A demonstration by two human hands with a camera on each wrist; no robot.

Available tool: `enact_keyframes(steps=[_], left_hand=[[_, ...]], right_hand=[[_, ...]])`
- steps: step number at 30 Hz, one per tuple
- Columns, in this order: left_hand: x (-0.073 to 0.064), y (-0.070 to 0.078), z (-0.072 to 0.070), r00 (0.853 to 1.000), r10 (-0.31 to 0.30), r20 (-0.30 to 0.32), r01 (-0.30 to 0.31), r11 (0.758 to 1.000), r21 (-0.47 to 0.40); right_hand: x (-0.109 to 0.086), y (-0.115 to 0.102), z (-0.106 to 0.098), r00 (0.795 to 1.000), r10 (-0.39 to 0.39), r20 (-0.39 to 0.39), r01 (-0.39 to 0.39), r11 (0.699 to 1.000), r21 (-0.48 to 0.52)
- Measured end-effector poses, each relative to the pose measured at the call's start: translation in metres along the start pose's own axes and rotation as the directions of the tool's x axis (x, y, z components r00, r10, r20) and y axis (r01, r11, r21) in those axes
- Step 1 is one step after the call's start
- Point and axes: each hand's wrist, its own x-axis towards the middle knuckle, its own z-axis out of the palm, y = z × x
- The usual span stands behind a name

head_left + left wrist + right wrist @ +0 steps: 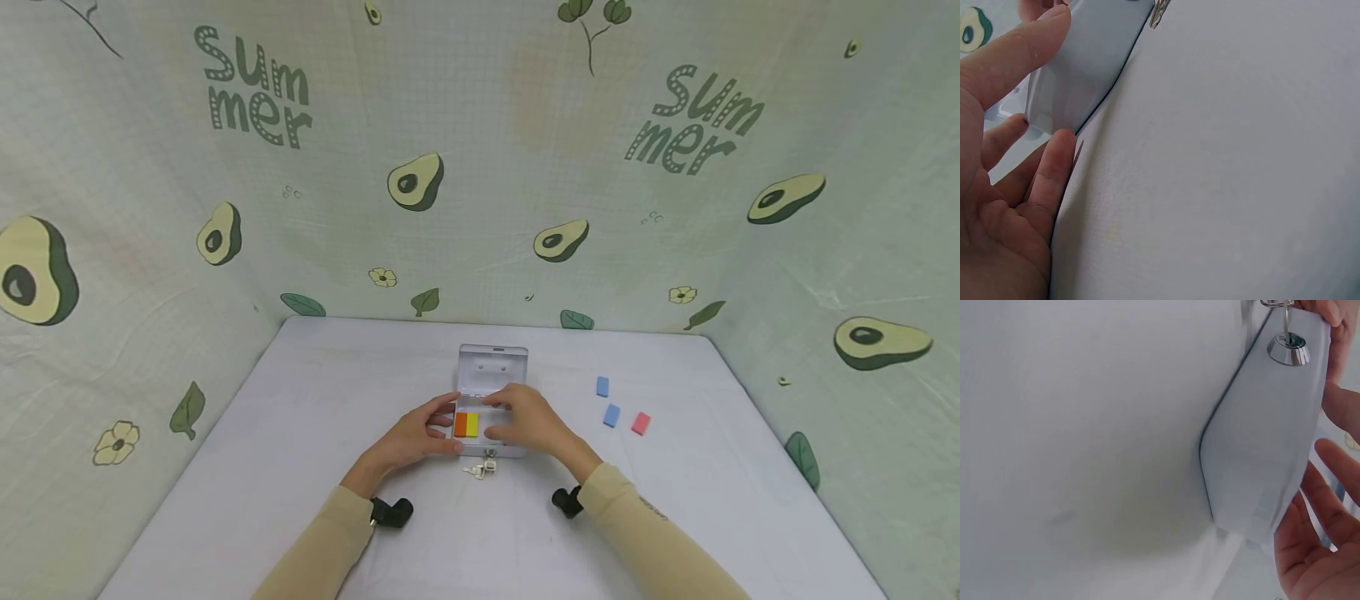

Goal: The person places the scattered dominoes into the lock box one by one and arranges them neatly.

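A small pale grey cash box (471,451) stands on the white table with its lid (492,367) raised at the back. Inside, an orange block (461,425) and a yellow block (472,425) lie side by side at the left. My left hand (414,435) holds the box's left side, thumb at the front corner and index finger toward the back. My right hand (529,419) is over the box's right part, thumb and index finger spread apart with nothing showing between them. A key sits in the front lock (1289,350).
Right of the box lie two blue blocks, one farther back (603,387) and one nearer (611,416), beside a red block (641,423). Keys (476,472) hang in front of the box. A patterned cloth (480,283) walls the table's back and sides.
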Motion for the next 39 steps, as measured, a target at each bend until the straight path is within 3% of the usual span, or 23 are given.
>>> enact_keyframes(steps=[18,27,39], left_hand=[[0.000,0.002,0.002,0.999,-0.031,-0.027,0.032,0.999,0.015],[-0.001,0.001,0.002,0.999,-0.039,-0.034,0.040,0.999,0.027],[0.001,0.000,0.002,0.999,-0.034,-0.030,0.034,0.999,0.024]], right_hand=[[-0.024,0.021,-0.028,0.997,0.030,-0.070,-0.029,0.999,0.013],[-0.035,0.042,-0.043,0.993,0.012,-0.121,-0.012,1.000,-0.001],[-0.050,0.077,-0.067,0.981,0.040,-0.190,-0.052,0.997,-0.057]])
